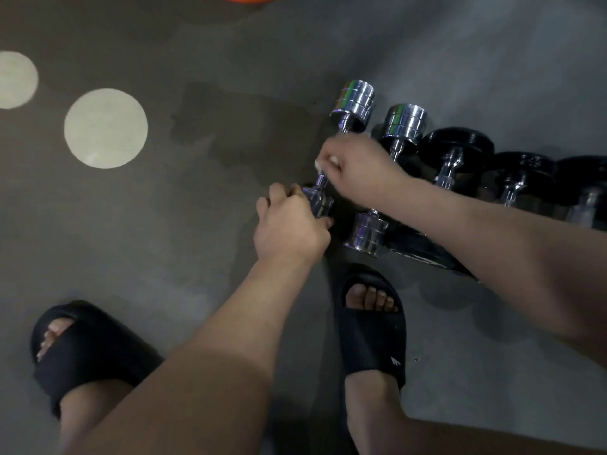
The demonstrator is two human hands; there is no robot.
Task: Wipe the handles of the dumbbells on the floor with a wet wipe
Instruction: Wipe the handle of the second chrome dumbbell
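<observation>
On the floor (197, 224), the left grip (289, 221) curls round the near head of a chrome dumbbell (353, 103); the right grip (358, 169) pinches a wet wipe (318, 164) to its handle (322, 180) (heavy, slick steel, likely to roll: best steadied by the head).

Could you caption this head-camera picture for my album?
Right hand presses a white wet wipe on the handle of a shiny chrome dumbbell while the left hand grips its near end.

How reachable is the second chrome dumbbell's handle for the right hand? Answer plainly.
Probably yes: the right hand grips the first chrome dumbbell alongside; only its own forearm crosses the second dumbbell's handle.
</observation>
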